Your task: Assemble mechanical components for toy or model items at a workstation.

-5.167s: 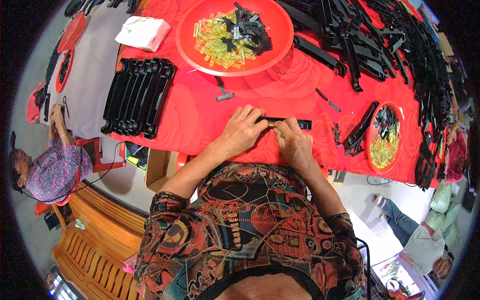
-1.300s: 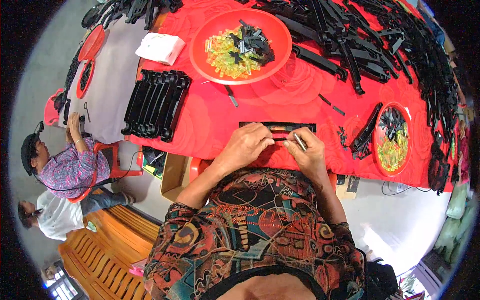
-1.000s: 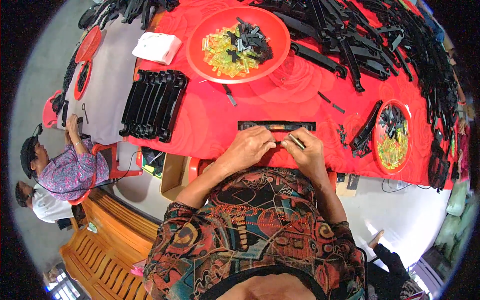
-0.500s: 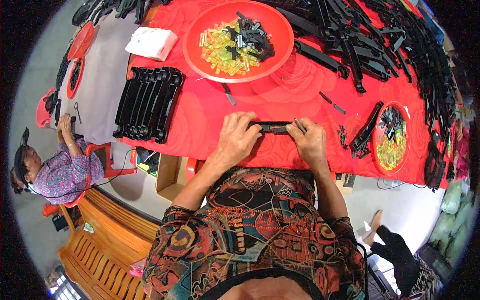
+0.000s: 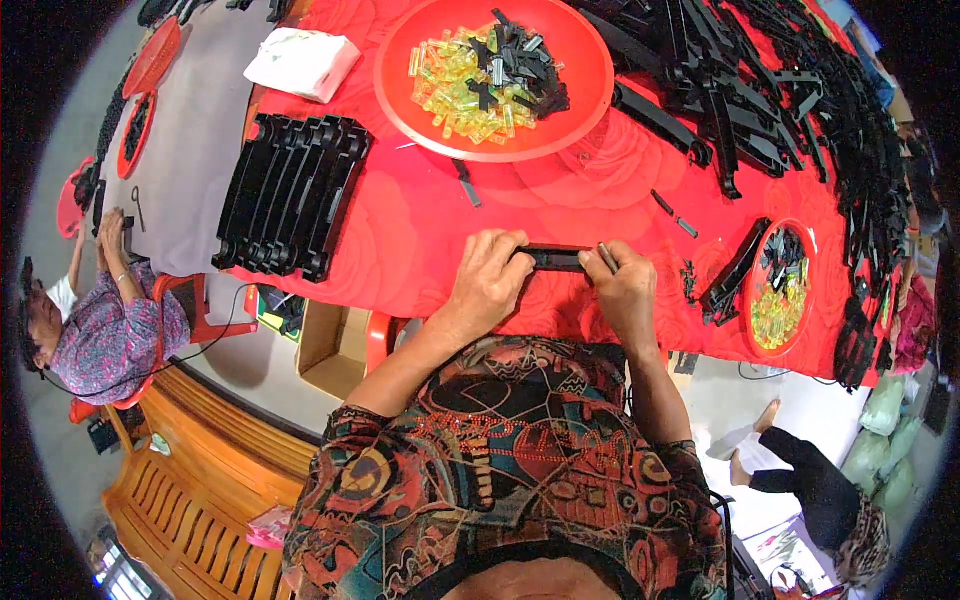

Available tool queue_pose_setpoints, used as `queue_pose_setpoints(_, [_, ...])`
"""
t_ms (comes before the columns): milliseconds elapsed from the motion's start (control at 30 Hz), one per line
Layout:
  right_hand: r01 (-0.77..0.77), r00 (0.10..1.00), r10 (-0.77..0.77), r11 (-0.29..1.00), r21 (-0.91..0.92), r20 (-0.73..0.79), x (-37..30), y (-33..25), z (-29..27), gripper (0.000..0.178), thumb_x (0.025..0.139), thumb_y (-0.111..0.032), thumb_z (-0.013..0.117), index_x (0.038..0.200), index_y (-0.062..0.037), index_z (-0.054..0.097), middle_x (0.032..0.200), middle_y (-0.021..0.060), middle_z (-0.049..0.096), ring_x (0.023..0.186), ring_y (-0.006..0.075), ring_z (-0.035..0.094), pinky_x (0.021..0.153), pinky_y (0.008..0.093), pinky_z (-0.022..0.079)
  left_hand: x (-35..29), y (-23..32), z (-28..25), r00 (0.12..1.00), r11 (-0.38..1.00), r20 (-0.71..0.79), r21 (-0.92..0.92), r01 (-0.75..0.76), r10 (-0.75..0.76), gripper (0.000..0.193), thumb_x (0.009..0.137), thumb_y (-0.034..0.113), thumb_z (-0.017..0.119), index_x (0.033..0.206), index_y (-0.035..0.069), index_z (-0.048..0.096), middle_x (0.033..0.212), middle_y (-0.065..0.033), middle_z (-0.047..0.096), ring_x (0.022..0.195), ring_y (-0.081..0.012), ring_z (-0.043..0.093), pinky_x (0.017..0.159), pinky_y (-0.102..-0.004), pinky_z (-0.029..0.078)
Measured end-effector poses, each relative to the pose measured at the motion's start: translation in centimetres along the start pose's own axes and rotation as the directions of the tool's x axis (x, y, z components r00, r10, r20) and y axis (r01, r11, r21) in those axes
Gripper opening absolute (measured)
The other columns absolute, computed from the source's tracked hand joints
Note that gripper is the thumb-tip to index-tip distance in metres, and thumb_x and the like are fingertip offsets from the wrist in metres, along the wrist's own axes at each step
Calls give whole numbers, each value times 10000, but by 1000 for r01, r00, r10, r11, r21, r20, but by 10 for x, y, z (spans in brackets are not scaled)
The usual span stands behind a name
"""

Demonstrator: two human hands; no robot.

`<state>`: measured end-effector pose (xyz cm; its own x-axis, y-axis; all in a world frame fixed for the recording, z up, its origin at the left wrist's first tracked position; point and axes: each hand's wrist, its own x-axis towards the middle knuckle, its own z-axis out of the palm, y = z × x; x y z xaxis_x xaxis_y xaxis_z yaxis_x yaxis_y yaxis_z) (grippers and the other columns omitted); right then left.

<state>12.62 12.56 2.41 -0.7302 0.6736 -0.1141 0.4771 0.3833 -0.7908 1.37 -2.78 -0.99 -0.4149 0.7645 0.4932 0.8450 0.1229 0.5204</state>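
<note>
Near the front edge of the red-covered table (image 5: 400,270), my hands hold a long black plastic part (image 5: 553,258) level between them. My left hand (image 5: 488,285) is closed around its left end. With my right hand (image 5: 627,290) I grip its right end, and a short thin dark rod (image 5: 608,258) sticks up from between the thumb and fingers. The rod's lower end is hidden, so I cannot tell whether it touches the part. Left of my hands lies a row of several similar black parts (image 5: 292,195), set side by side.
A large red bowl (image 5: 394,95) with clear yellow and black pieces stands ahead. A smaller red dish (image 5: 749,305) is on the right. Black plastic strips (image 5: 725,95) pile up at the far right. A white tissue pack (image 5: 302,64) lies far left. Another person (image 5: 120,335) sits at left.
In the picture, my left hand has shifted slightly right, while the bowl and the row of parts have shifted a little as the view moved. Both hands keep their hold on the part.
</note>
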Motion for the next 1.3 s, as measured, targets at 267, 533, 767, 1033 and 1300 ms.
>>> queue_pose_setpoints(267, [27,1000,-26,972,-234,5,2,-6,5,294,780,-243,631,654,-6,510,563,175,516,521,336,532,498,423,389,0,0,0,1000,999,4,-23,23,-23,168,644,15,662,786,15,572,954,-112,552,859,-281,519,707,-375,403])
queue_pose_setpoints(533, [-31,999,33,997,-70,26,4,3,-12,278,778,-208,627,661,8,495,560,184,505,506,325,518,493,414,373,1,2,-1,1000,1000,-5,-5,14,-14,169,653,13,663,795,12,572,948,-106,554,843,-277,519,699,-376,400])
queue_pose_setpoints(767, [-56,995,61,996,-71,73,3,-4,-5,307,770,-221,637,645,19,493,540,179,491,491,302,503,485,410,368,0,2,-2,1000,1000,27,10,15,-16,167,665,13,657,815,19,582,949,-99,547,860,-272,512,712,-372,391])
queue_pose_setpoints(1033, [-62,997,63,998,34,-39,2,19,-12,306,766,-218,643,646,21,494,536,162,495,476,262,491,479,384,370,9,7,-5,961,981,207,-15,191,-184,187,701,67,599,867,113,671,894,-48,517,866,-246,456,706,-368,331])
queue_pose_setpoints(1300, [-65,997,70,993,100,-42,-2,9,-13,283,761,-201,653,656,17,505,543,143,522,491,244,527,480,370,388,14,5,-7,941,971,251,-11,239,-228,205,688,49,642,871,137,669,879,-17,529,821,-220,471,699,-361,353])
